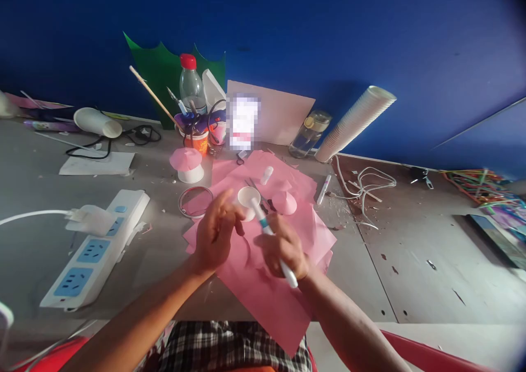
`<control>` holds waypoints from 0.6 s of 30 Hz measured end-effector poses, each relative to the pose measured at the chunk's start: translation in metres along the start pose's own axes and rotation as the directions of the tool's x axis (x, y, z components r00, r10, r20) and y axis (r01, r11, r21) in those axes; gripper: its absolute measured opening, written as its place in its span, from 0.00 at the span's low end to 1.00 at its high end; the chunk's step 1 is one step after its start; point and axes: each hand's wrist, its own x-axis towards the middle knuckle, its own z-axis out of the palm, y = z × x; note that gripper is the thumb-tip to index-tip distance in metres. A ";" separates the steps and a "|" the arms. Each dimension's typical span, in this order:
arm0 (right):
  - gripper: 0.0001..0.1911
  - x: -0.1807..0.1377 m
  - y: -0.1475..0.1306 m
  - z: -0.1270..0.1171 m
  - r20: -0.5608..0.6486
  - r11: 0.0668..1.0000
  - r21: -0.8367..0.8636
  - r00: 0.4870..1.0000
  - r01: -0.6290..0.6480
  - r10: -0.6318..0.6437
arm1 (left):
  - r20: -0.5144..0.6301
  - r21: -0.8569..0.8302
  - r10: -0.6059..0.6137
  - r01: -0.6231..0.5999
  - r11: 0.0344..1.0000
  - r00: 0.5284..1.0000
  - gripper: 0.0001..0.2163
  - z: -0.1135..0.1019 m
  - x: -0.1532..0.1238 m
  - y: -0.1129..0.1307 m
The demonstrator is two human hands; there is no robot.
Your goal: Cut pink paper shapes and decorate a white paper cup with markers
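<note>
My right hand is closed around a white pen-shaped glue tube with a teal band, its tip pointing up at a small white paper cup. My left hand holds that cup at its side with fingers curled, thumb raised. Both hands hover over sheets of pink paper spread on the grey table. A pink paper cone and scissors lie just beyond the cup.
A white power strip lies at left. A wire ring, a pink-topped cup, a pot of tools, bottles, a stack of paper cups, white cord and coloured straws surround the work area.
</note>
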 end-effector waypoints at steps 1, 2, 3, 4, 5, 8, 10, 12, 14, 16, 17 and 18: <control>0.12 0.000 0.004 -0.006 -0.062 0.994 -0.081 0.996 -0.075 0.070 | -0.057 0.025 0.030 -0.029 0.999 0.998 0.19 -0.002 0.004 -0.002; 0.12 0.001 0.009 -0.011 -0.135 0.969 -0.179 0.980 -0.168 0.145 | -0.107 0.095 0.040 -0.030 0.995 0.993 0.19 -0.003 0.007 -0.005; 0.13 0.000 0.017 -0.017 -0.186 0.922 -0.267 0.953 -0.281 0.237 | -0.123 0.190 0.059 -0.035 0.981 0.991 0.19 -0.005 0.010 -0.009; 0.13 0.000 0.026 -0.023 -0.194 0.866 -0.329 0.925 -0.376 0.327 | -0.094 0.278 0.062 -0.033 0.960 0.994 0.21 -0.006 0.013 -0.013; 0.15 -0.002 0.036 -0.027 -0.175 0.813 -0.387 0.900 -0.435 0.399 | -0.061 0.347 0.073 -0.048 0.936 0.995 0.24 -0.007 0.015 -0.017; 0.22 -0.012 0.069 -0.034 -0.149 0.644 -0.543 0.817 -0.539 0.558 | 0.062 0.461 0.055 -0.078 0.884 0.997 0.32 -0.005 0.017 -0.030; 0.30 -0.021 0.087 -0.034 -0.152 0.553 -0.589 0.753 -0.589 0.640 | 0.111 0.510 0.030 -0.083 0.856 0.993 0.34 -0.002 0.018 -0.037; 0.38 -0.030 0.101 -0.034 -0.161 0.474 -0.592 0.671 -0.652 0.724 | 0.144 0.525 0.036 -0.107 0.844 0.989 0.36 0.002 0.019 -0.043; 0.41 -0.037 0.108 -0.034 -0.154 0.382 -0.554 0.543 -0.740 0.826 | 0.155 0.523 0.052 -0.126 0.843 0.987 0.36 0.004 0.020 -0.047; 0.38 -0.039 0.110 -0.036 -0.148 0.351 -0.498 0.477 -0.793 0.867 | 0.155 0.528 0.028 -0.107 0.843 0.987 0.36 0.006 0.023 -0.048; 0.37 -0.038 0.109 -0.037 -0.150 0.373 -0.472 0.490 -0.799 0.859 | 0.157 0.530 0.013 -0.095 0.843 0.987 0.35 0.006 0.024 -0.048; 0.35 -0.037 0.108 -0.037 -0.159 0.416 -0.454 0.530 -0.788 0.833 | 0.161 0.532 -0.001 -0.086 0.842 0.987 0.33 0.007 0.025 -0.047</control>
